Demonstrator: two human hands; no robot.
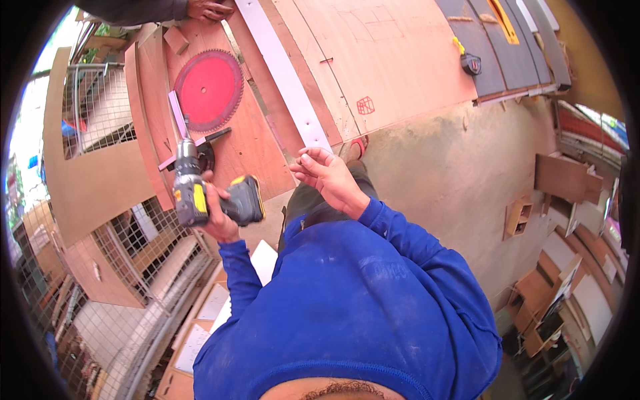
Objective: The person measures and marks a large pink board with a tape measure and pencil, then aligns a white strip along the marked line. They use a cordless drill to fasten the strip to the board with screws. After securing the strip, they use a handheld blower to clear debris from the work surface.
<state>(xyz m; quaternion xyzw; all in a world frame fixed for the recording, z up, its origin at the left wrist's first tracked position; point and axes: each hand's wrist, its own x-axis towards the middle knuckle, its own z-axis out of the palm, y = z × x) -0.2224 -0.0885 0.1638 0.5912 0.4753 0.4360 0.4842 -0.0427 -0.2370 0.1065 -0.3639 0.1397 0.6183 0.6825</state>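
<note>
My left hand (219,217) is wrapped round the grip of a cordless drill (189,190), a grey and black tool with yellow patches. Its chuck points toward the workbench, over a purple and black angled tool (205,152). Close to the near end of a long white strip (283,70), my right hand (328,179) has its fingertips pinched together. Whatever they may hold is too small to make out. The strip has small dark holes and lies along the wooden boards. A red circular saw blade (212,83) lies flat beside it on the left.
Another person's hand (208,9) rests at the far end of the bench. A black and yellow tape measure (471,65) sits on the right of the plywood sheet (393,67). Wire mesh fencing (107,107) stands left. Wooden offcuts (533,303) are stacked at lower right.
</note>
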